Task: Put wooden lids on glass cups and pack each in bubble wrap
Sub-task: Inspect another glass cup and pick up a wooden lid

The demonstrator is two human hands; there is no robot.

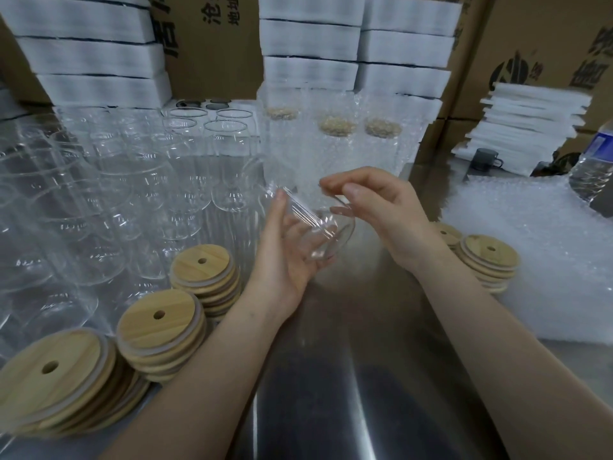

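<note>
Nearest my view is a stack of wooden lids [49,376], cut off by the frame's left edge. It is one of three stacks on the left of the steel counter [331,376]. Two more stacks [487,257] stand on the right, the rear one partly hidden behind my wrist. That makes five stacks, and each top lid that shows has one hole.

One glass cup [331,227] lies tilted on its side in my left hand [285,260], held above the counter. That hand's fingers [311,247] curl under the cup and show through the glass, with the thumb along its upper left edge. My right hand [391,214] is at the cup's top edge, thumb and forefinger close together. I cannot tell whether they pinch the glass.

Behind stand three wrapped cups [335,141] in bubble wrap, their lids blurred. To the left is a crowd of bare cups [229,161], too overlapped and transparent to count. Loose bubble wrap sheets [530,247] lie on the right, near one dark mug [484,159] and one water bottle [593,161] cut off by the frame. Foam sheets [308,41] and cardboard boxes [215,61] fill the back.
</note>
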